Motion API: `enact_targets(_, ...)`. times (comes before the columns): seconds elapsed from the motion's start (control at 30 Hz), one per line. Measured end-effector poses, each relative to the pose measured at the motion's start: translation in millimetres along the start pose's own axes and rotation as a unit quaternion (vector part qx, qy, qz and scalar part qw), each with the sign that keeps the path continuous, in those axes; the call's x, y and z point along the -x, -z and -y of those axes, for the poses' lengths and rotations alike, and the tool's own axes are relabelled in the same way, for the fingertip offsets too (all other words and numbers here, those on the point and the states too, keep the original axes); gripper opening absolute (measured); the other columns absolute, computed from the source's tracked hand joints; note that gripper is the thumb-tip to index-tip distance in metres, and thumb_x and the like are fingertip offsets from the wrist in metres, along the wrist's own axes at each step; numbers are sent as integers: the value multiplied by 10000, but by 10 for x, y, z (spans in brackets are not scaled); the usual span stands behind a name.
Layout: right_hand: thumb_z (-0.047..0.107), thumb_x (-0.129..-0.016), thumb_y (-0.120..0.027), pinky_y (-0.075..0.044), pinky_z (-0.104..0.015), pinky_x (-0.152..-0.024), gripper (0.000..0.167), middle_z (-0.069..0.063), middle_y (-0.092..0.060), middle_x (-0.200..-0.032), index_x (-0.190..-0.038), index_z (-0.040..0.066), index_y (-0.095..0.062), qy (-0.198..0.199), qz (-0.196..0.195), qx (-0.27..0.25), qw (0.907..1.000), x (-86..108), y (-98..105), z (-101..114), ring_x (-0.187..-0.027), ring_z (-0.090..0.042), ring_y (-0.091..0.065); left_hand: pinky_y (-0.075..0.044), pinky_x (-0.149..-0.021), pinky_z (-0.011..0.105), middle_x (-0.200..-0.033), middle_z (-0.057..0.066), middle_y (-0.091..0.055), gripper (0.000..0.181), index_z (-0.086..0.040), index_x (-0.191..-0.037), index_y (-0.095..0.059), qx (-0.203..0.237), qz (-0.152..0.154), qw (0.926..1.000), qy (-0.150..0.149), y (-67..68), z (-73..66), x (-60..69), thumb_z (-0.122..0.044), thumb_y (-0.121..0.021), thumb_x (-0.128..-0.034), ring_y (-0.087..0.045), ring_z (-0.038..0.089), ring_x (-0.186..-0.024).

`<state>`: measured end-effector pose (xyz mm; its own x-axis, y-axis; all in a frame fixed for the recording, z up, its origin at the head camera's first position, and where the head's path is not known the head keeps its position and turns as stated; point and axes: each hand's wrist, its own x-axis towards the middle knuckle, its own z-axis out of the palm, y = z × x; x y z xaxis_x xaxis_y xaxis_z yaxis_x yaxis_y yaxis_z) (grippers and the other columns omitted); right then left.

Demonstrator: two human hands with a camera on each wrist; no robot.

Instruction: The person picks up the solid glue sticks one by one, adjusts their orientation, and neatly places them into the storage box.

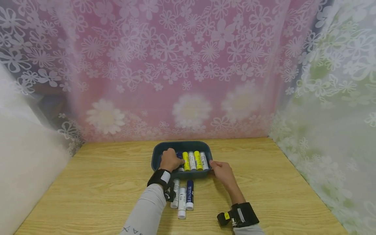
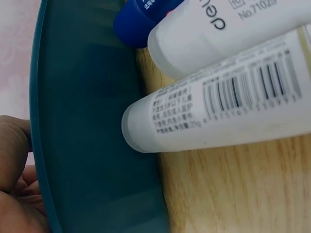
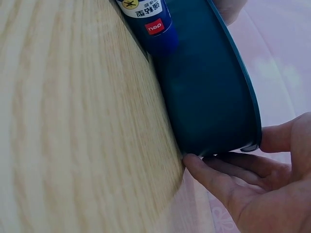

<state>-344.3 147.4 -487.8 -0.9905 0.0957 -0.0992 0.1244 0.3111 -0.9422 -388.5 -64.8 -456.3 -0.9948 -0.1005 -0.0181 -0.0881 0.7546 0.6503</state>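
A dark teal plastic tray [image 1: 182, 175] stands on the table with a row of yellow, white and dark blue glue sticks inside, among them a yellow glue stick [image 1: 198, 160]. My left hand [image 1: 170, 160] reaches into its left half, thumb near the blue glue stick [image 1: 180, 158]; the other fingers are hidden. At the tray's right front corner my right hand [image 1: 223, 173] grips the wall, thumb at the rim and fingers beneath, as the right wrist view shows. In front lie two white glue sticks [image 1: 182, 203] and a dark blue glue stick [image 1: 190, 195].
The wooden table [image 1: 111, 182] stretches out on both sides of the tray. Behind it hangs a pink flowered curtain [image 1: 182, 65], with a pale flowered sheet [image 1: 332, 130] along the right edge. Each wrist wears a black strap with a camera.
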Motion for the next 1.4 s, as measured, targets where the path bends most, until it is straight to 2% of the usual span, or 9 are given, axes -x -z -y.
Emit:
enact_targets(0.3, 271, -1061, -530, -576, -448, -971, 473, -278, -595, -1386, -1364, -88, -582, 22, 32, -67, 10000, 4, 1, 16, -1221, -375, -648, -553, -619, 363, -804, 137, -645, 347, 57, -1006, -676, -87, 7, 9999, -108, 34, -8, 8, -195, -845, -837, -633, 254, -718)
enact_targets(0.57, 267, -1062, -532, -580, -448, -963, 469, -280, -605, -1371, -1359, -91, -586, 61, 55, -79, 9999, -4, -9, 19, -1199, -368, -664, -479, -574, 326, -738, 99, -594, 240, 39, -931, -683, -352, -48, 9982, -473, 96, -35, 36, -152, -807, -859, -569, 231, -666)
enact_targets(0.67, 275, -1065, -524, -583, -445, -958, 468, -273, -611, -1368, -1356, -86, -592, 45, 34, -94, 9999, -15, -8, 15, -1202, -363, -663, -393, -515, 301, -640, 56, -481, 216, 1, -779, -617, -480, -23, 9964, -694, 125, -52, 54, -118, -764, -884, -491, 203, -577)
enact_targets(0.8, 272, -1066, -522, -583, -442, -959, 460, -270, -619, -1359, -1343, -86, -603, 21, 29, -102, 9999, -10, -10, 7, -1211, -365, -657, -253, -446, 266, -539, -11, -276, 436, -105, -569, -413, -502, 40, 9943, -938, 145, -54, 74, -60, -691, -902, -314, 149, -462)
enact_targets(0.93, 254, -1065, -523, -586, -442, -954, 454, -282, -630, -1335, -1340, -99, -598, 4, 84, -148, 9999, 4, -13, 0, -1195, -369, -666, -199, -419, 238, -493, -44, -216, 524, -150, -502, -327, -462, 80, 9934, -1042, 161, -49, 87, -40, -657, -894, -232, 115, -422)
enact_targets(1.13, 250, -1070, -513, -589, -439, -948, 460, -289, -632, -1327, -1346, -111, -586, 4, 131, -125, 9998, 9, -2, -1, -1195, -374, -665, -220, -421, 230, -470, -51, -233, 529, -151, -485, -365, -459, 29, 9903, -1314, 196, -56, 101, -45, -670, -905, -253, 114, -412)
enact_targets(1.27, 243, -1074, -499, -590, -442, -945, 460, -297, -627, -1328, -1345, -120, -581, 56, 97, -58, 9999, 15, 14, 2, -1198, -381, -661, -206, -427, 230, -457, -58, -231, 542, -164, -486, -371, -362, 97, 9878, -1510, 236, -76, 109, -57, -662, -931, -230, 104, -403)
enact_targets(1.4, 233, -1075, -496, -590, -453, -941, 466, -324, -608, -1335, -1346, -139, -567, 143, 134, -118, 9997, 30, 22, 14, -1200, -406, -653, -207, -426, 231, -463, -51, -292, 485, -128, -514, -468, -351, 132, 9883, -1476, 289, -95, 123, -94, -660, -958, -255, 102, -409)
